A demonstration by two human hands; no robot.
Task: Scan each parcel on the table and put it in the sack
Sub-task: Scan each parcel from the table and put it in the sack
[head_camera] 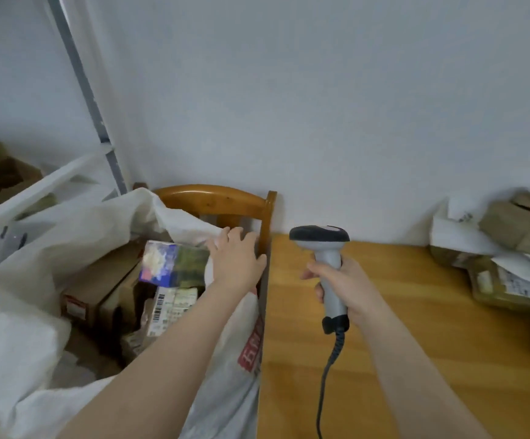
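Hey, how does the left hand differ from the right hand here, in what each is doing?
The left hand is open with fingers spread and holds nothing; the right hand grips the scanner by its handle. The left hand reaches over the sack, beside the table; the right hand is above the table. Both are bare and stretched forward.

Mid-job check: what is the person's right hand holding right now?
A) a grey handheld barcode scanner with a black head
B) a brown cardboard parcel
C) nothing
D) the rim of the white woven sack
A: the right hand grips the grey black-headed barcode scanner by its handle above the wooden table; the left hand is open over the white woven sack.
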